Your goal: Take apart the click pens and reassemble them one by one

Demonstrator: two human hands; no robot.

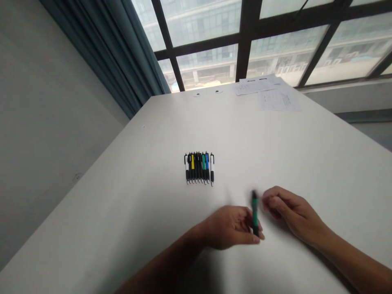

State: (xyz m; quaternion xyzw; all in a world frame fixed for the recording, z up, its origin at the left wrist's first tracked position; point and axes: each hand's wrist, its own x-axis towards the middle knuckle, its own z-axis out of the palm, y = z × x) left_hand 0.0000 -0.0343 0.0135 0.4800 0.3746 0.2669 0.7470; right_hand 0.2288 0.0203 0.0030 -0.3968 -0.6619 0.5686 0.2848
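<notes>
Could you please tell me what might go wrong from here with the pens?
1. The left hand has its grip near the lower end of a slim green-and-black pen, so the pen might tip or slip.
2. The right hand appears close beside that pen and might knock it.
3. The row of slim, multicoloured pens lies mostly packed together on the smooth white table, so a bump could push several out of line.

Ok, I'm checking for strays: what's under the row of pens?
The pens lie on the white table, which shows around them; anything directly beneath them is covered, so I can't tell.
</notes>
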